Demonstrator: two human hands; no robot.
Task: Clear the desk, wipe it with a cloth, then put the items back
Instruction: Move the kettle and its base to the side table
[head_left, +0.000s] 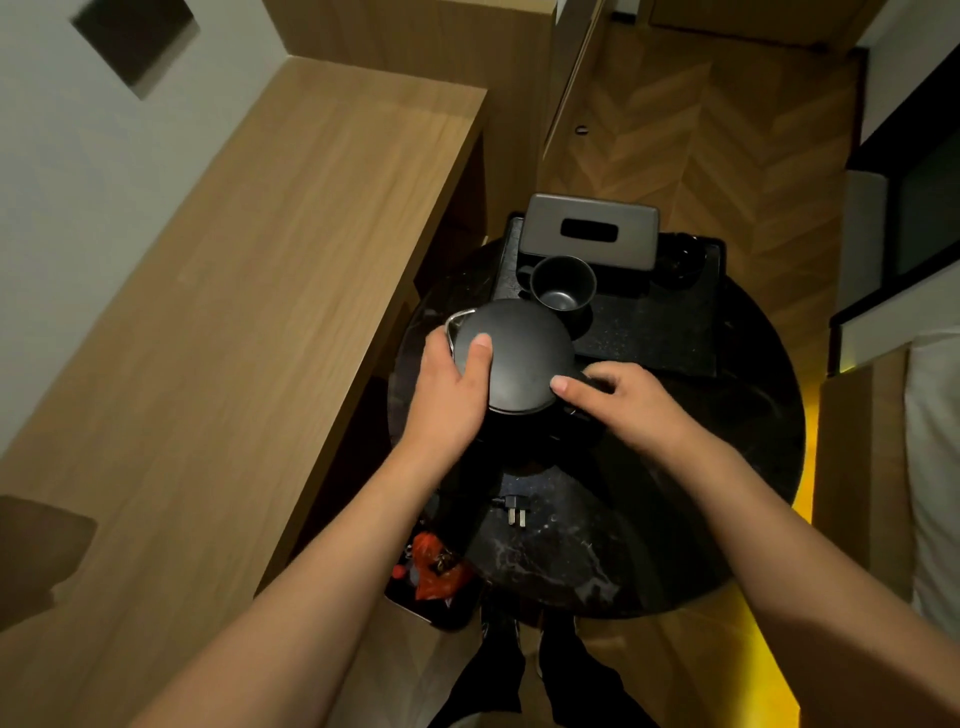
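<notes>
At frame centre, the black kettle (519, 353) is gripped between both hands. Its spout side is clasped by the left hand (452, 395); its handle is enclosed by the curled fingers of the right hand (628, 402).

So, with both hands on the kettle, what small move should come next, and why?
Probably lift the kettle straight up. The left hand holds its side, the right hand grips near the handle, and the mug stands close behind. Its plug lies loose on the round table, so the cord will trail.
</notes>
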